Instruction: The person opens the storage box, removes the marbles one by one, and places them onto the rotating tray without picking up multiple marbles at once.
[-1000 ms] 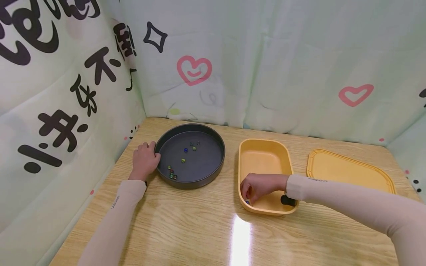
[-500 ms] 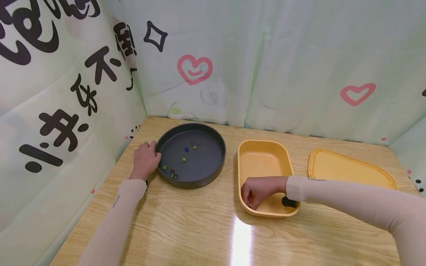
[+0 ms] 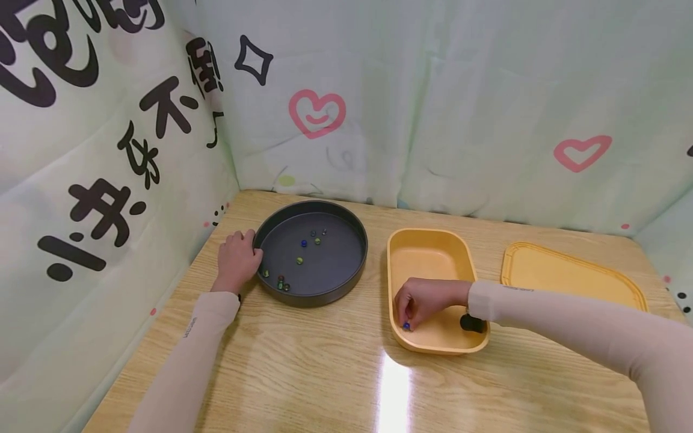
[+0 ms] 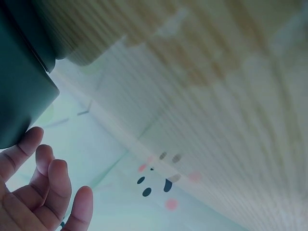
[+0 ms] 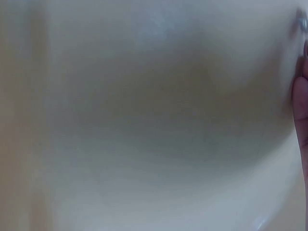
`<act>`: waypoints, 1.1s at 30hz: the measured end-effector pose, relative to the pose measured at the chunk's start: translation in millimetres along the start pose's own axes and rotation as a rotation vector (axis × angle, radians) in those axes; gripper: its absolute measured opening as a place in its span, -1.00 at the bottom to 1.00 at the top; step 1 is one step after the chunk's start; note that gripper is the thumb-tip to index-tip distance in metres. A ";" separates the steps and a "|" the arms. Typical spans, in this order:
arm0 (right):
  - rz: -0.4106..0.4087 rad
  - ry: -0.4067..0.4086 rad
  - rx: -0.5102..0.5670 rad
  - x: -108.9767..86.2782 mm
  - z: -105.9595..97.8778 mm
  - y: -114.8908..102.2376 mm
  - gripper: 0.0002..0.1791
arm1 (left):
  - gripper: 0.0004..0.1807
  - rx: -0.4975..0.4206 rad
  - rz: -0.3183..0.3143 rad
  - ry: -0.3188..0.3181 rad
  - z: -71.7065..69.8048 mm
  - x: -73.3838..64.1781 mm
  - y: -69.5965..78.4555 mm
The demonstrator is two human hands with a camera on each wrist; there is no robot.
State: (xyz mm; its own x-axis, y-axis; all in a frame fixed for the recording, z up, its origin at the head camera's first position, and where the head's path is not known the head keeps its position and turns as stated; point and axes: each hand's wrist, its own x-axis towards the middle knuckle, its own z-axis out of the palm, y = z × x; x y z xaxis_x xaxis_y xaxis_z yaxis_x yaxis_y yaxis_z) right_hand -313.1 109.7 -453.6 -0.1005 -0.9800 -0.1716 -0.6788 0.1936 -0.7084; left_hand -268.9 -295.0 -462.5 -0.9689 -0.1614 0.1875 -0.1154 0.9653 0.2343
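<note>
At the left, my left hand point(image 3: 238, 260) holds the rim of a round dark pan point(image 3: 325, 297). In the left wrist view its fingers point(image 4: 58, 185) are bent, and one fingertip touches the pan's side point(image 4: 24, 91). Several small glass marbles lie in the pan, among them a blue marble point(image 3: 304, 243) and a yellow-green marble point(image 3: 299, 261). My right hand point(image 3: 425, 300) is inside a yellow-orange rectangular tub point(image 3: 433, 240), low at its near left corner. Another blue marble point(image 3: 406, 326) sits at its pinched fingertips; the right wrist view shows this marble point(image 5: 301, 23) at the edge.
Right of the tub lies a flat yellow-orange lid point(image 3: 568, 276), partly behind the right sleeve point(image 3: 557, 310). Everything stands on a wooden table point(image 3: 303, 367). A printed cloth curtain point(image 3: 433, 132) hangs behind and along the left side.
My right hand dipped toward the tub's near corner, then rose slightly with the blue marble at its fingertips. One marble in the pan rolled left. The left hand stays on the rim.
</note>
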 end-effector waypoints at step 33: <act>-0.014 0.340 -0.101 -5.8 -72.3 -29.4 -0.88 | -0.58 -0.007 -0.010 -0.006 2.7 0.9 0.9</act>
State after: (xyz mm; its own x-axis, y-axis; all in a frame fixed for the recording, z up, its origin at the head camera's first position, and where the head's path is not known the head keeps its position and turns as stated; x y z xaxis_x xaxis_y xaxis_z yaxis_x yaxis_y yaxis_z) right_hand -345.2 106.5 -382.2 -0.3153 -0.9449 0.0879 -0.7490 0.1909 -0.6345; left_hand -270.5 -293.7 -464.7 -0.9691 -0.1700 0.1790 -0.1238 0.9621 0.2431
